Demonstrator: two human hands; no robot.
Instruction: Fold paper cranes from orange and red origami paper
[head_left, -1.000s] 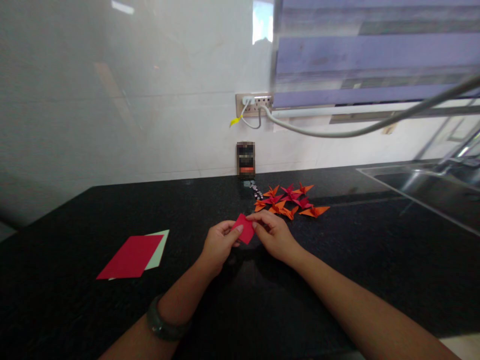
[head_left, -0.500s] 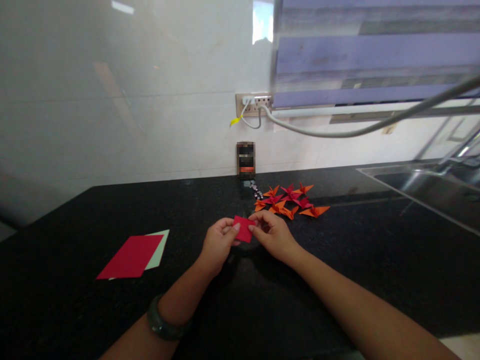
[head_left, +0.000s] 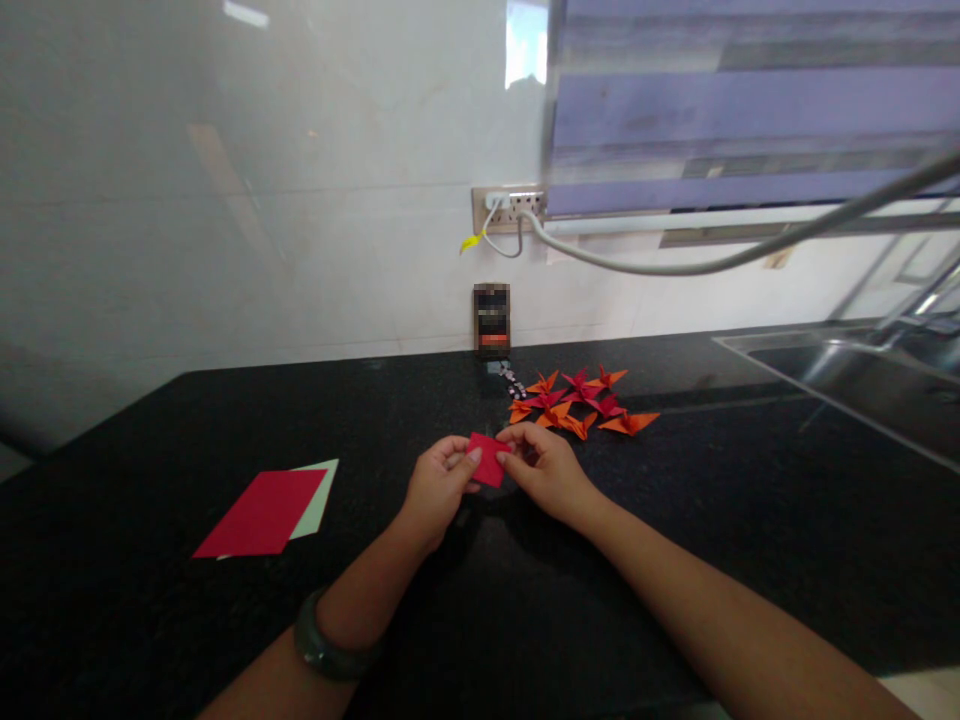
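Observation:
Between my two hands is a small folded square of red paper, held just above the dark counter. My left hand pinches its left side, thumb on top and fingers beneath. At the right edge, my right hand grips the same paper between thumb and forefinger. Several orange and red folded paper cranes lie in a cluster just beyond my right hand. To the left of my left hand, a flat red sheet overlaps a pale green sheet.
The black speckled counter runs to a white tiled wall. Against the wall leans a phone-like device with a beaded strap. Above it are a socket panel and a grey cable. A sink is at the right.
The folded red paper and my hands have shifted only very slightly. Both hands keep the same pinch on it.

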